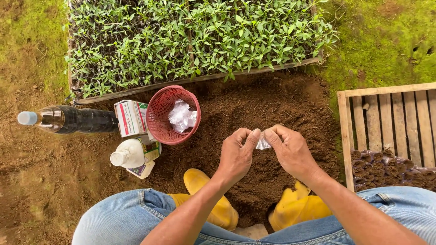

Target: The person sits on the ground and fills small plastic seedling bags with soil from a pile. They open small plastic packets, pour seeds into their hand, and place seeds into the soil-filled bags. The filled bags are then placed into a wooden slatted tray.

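Observation:
My left hand (237,153) and my right hand (290,149) meet above a heap of dark soil (272,109). Between their fingertips both pinch a small clear plastic bag (263,144). My knees in blue jeans and two yellow boots (213,199) frame the bottom of the view. A red mesh basket (175,115) holding crumpled clear plastic bags (182,115) stands to the left of the hands on the soil.
A wooden tray of green seedlings (195,41) fills the far side. A dark bottle (68,120), a white carton (131,118) and a white bottle (131,154) lie left. A slatted wooden crate (390,122) with filled soil bags (386,168) stands right.

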